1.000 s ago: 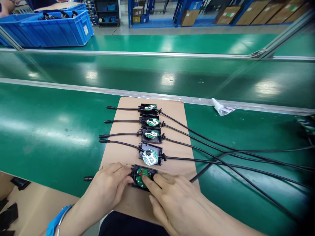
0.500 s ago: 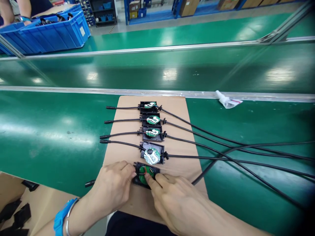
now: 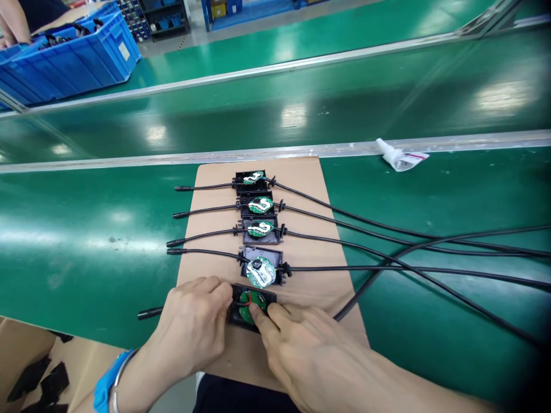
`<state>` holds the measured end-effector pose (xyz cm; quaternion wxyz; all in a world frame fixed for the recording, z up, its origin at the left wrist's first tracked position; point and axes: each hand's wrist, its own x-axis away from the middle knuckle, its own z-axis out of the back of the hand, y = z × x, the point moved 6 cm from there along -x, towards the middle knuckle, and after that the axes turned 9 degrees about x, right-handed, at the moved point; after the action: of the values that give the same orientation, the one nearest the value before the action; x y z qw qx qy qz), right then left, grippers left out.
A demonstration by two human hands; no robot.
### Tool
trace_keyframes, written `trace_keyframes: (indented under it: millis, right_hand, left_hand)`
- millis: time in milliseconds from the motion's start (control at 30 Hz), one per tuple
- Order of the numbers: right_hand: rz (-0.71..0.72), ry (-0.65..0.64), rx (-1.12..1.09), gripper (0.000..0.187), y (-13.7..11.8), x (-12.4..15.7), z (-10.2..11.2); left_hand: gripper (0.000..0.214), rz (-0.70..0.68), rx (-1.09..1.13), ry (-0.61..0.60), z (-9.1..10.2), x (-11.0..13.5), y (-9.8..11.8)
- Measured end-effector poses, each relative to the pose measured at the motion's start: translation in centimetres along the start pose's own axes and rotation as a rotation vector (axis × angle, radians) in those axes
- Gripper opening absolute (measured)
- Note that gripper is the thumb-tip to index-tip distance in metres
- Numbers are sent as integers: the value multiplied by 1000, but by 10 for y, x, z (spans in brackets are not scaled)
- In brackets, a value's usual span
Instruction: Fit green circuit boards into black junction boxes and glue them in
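Nearest me on the cardboard sheet [image 3: 241, 358] lies a black plastic housing [image 3: 237, 317] with a round green circuit board [image 3: 258, 299] in it. My left hand [image 3: 196, 321] is closed on the housing's left end, where a cable with a black plug [image 3: 150, 313] comes out. My right hand [image 3: 301, 338] grips the right end, its index fingertip pressing on the board beside a red wire [image 3: 248, 298]. Both thumbs are hidden. Just beyond is another housing [image 3: 258, 254] with its round board tilted over the near edge; several similar ones line up behind it.
Black cables [image 3: 365, 269] run right and cross on the green table [image 3: 430, 344]. A white tube in a small bag [image 3: 402, 158] lies near the metal rail. Blue bins [image 3: 86, 63] and a co-worker's arm [image 3: 15, 23] are at far left. A carton [image 3: 81, 361] with black parts stands lower left.
The view has shifted and tilted slightly. Both hands keep their hold on the near housing, and the right index finger stays on the board.
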<state>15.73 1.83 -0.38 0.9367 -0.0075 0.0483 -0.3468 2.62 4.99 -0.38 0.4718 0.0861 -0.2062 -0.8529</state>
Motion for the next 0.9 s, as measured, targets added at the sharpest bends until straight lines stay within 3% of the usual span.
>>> trace_keyframes:
  millis: [200, 300, 433, 500, 600, 767, 833, 900]
  right_hand:
    - [6, -9, -2, 54, -1, 1, 3]
    - [-7, 1, -3, 51, -1, 3, 3]
    - [-20, -10, -41, 49, -2, 5, 0]
    - [-47, -31, -69, 49, -2, 5, -2]
    - [-107, -104, -204, 43, 4, 5, -3]
    - [-230, -279, -487, 56, 23, 17, 3]
    - [-283, -302, -524, 50, 29, 23, 6]
    - [-305, -300, -538, 34, 30, 27, 8]
  left_hand:
    - [14, 59, -180, -42, -5, -10, 6]
    - [14, 59, -145, 30, 1, -4, 4]
    - [36, -177, -92, 192, 0, 20, 17]
    - [45, -267, -177, 199, -9, 31, 25]
    - [48, -275, -247, 173, -16, 37, 28]
    - [41, -148, -10, 64, -3, 25, 20]
    - [36, -158, 60, 79, 3, 21, 21]
    - [31, -251, 99, 76, 3, 18, 25]
